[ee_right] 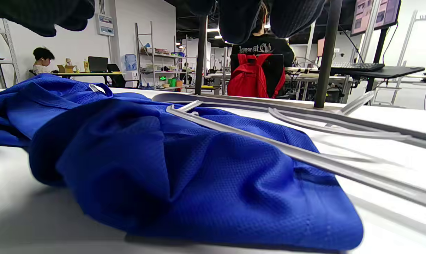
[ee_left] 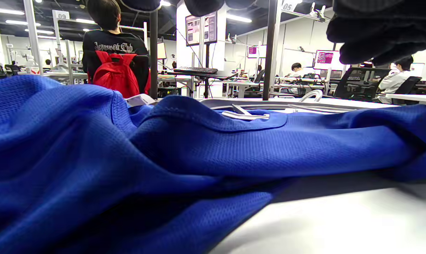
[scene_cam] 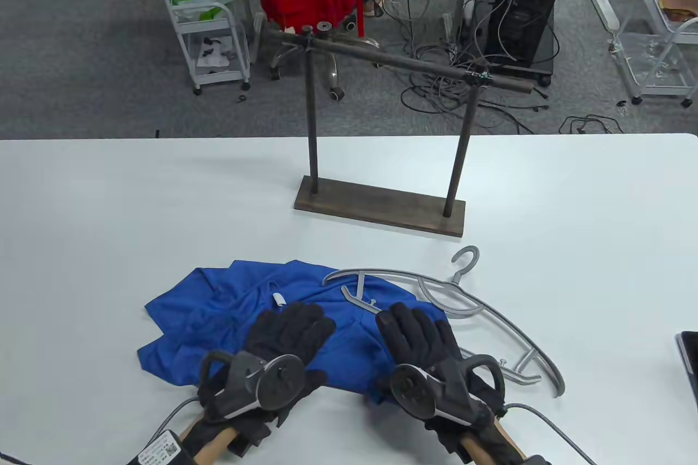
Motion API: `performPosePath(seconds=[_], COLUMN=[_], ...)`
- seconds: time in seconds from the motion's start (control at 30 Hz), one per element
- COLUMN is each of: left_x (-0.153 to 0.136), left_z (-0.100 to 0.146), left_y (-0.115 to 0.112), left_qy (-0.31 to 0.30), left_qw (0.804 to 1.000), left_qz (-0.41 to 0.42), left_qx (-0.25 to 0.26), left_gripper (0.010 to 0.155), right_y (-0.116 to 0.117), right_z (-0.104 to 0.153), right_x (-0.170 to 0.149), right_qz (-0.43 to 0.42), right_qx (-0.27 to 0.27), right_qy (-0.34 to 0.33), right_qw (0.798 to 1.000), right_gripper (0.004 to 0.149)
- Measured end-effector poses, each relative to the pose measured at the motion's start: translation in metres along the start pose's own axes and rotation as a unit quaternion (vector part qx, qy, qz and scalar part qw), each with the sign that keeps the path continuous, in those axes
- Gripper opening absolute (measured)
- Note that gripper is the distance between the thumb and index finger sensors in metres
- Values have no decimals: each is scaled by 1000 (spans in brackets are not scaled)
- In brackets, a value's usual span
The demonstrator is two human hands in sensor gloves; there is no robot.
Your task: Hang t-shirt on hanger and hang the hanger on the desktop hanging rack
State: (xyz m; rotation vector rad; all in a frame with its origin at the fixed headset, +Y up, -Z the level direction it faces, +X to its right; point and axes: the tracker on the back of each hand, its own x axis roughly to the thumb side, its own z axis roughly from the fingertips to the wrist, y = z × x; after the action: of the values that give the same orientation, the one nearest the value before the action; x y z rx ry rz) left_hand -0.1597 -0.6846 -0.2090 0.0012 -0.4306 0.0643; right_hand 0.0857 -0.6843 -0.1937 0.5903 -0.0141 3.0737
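White desk [scene_cam: 109,203] under me carries one rack [scene_cam: 381,203], one grey hanger [scene_cam: 480,312] and one crumpled blue t-shirt [scene_cam: 218,318]. My left hand [scene_cam: 289,331] and right hand [scene_cam: 414,334] rest flat on the shirt, fingers straight, gripping nothing.

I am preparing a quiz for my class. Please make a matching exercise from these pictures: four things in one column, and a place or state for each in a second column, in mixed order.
Things:
1. t-shirt
2. hanger
3. rack
4. backpack

Places or states:
A. stands upright at the far side of the table, bar bare
B. lies crumpled under both hands
C. hangs on a chair behind the table
D. lies flat, one end on the shirt

Pairs: 1-B, 2-D, 3-A, 4-C
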Motion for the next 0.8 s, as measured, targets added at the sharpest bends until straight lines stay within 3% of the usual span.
performPosePath(seconds=[0.33,0.57,0.8], left_x=[1,1,0], left_z=[-1,-2,-2], left_y=[-1,-2,-1], left_qy=[-2,-1,-1], left_qw=[1000,1000,1000], left_qz=[-3,-1,-1], left_qx=[-9,-15,-17], left_gripper=[82,82,81], right_y=[-8,-13,-15], right_z=[-2,-8,-5], right_x=[-18,-63,-117], right_qz=[-7,-30,-65], right_qx=[-46,-80,-131], right_qy=[33,104,211], right_qw=[998,991,967], right_gripper=[90,86,74])
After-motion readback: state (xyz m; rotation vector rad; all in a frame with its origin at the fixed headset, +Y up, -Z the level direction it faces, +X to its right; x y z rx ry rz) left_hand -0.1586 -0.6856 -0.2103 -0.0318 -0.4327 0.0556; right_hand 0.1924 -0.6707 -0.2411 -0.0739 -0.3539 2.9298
